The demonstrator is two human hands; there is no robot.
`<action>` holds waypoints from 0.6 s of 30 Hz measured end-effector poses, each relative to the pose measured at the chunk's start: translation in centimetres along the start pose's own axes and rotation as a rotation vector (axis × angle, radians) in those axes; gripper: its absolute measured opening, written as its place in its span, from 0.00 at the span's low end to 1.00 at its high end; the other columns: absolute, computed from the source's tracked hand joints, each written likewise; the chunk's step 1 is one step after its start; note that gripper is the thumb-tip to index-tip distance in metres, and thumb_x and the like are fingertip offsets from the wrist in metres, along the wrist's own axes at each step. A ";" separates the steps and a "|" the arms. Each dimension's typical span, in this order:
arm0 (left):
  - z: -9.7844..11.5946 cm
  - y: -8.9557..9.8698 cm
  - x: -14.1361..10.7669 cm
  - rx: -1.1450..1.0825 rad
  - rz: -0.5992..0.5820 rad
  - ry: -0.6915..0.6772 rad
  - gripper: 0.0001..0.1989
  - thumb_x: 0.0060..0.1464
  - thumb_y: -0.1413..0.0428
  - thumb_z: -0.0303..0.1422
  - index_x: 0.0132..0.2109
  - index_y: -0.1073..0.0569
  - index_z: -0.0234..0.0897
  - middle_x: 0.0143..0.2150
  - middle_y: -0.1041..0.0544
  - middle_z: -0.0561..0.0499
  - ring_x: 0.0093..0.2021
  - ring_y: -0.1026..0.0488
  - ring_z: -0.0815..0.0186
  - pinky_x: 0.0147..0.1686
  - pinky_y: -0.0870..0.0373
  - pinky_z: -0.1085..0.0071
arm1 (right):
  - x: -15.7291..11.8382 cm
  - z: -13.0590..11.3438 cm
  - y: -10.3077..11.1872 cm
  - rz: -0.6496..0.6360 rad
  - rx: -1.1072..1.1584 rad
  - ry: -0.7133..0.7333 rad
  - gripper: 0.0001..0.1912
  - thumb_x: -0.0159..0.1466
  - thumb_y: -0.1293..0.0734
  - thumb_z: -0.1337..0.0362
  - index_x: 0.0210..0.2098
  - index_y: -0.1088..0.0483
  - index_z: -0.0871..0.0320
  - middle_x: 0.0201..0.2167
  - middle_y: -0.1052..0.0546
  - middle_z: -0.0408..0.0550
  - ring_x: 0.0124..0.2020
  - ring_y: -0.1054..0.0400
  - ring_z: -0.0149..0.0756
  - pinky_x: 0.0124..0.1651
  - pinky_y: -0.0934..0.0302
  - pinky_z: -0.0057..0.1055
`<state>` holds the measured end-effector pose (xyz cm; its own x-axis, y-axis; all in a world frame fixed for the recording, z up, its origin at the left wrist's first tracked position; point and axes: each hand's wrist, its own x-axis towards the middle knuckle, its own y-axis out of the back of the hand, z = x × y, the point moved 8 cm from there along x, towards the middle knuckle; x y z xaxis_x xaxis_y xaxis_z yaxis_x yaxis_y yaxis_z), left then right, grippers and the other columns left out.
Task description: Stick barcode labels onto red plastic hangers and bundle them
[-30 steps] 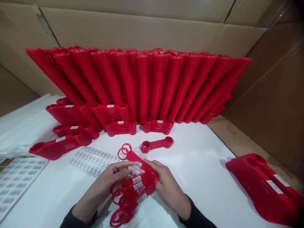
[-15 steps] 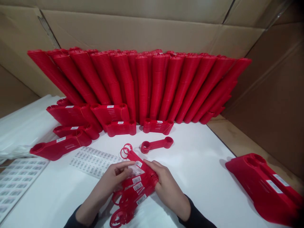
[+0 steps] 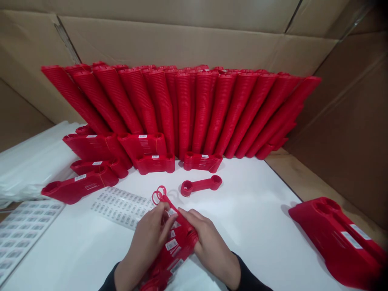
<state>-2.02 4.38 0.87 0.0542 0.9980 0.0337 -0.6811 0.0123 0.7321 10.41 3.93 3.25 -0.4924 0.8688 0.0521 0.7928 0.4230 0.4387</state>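
Note:
Low in the middle I hold a fan of flat red plastic pieces with ring ends (image 3: 181, 239), several bearing white barcode labels (image 3: 171, 244). My right hand (image 3: 209, 242) is closed round their gathered right end, thumb on top. My left hand (image 3: 150, 232) is bent over the uppermost strip, its fingers and thumb pinched together beside a label; what lies between them is hidden. Two thin rings (image 3: 159, 194) stick out beyond my left fingertips. A short red stack with two round ends (image 3: 201, 185) lies just past my hands.
Tall red stacks (image 3: 201, 113) line the cardboard wall (image 3: 169, 40). Smaller labelled red bundles (image 3: 80, 184) stand before them, and more (image 3: 330, 238) at the right. Barcode sticker sheets (image 3: 117, 208) and white plastic bags (image 3: 33, 157) are on the left of the white table (image 3: 257, 210).
My left hand has turned and curled further over the top strip, covering more of the fan. The fan's lower rings have slid down the view. My right hand keeps its hold.

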 end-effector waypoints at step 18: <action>-1.8 3.3 0.2 -0.630 0.310 0.184 0.17 0.51 0.46 0.40 0.45 0.43 0.43 0.43 0.32 0.51 0.41 0.30 0.64 0.36 0.33 0.71 | -0.1 -0.4 0.7 0.011 0.051 0.029 0.30 0.56 0.42 0.78 0.55 0.38 0.50 0.39 0.29 0.46 0.38 0.33 0.33 0.40 0.38 0.28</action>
<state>-5.59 4.73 2.04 -0.2955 0.9551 0.0203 -0.9396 -0.2944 0.1744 10.87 4.08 3.88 -0.4929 0.8661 0.0832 0.8153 0.4264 0.3919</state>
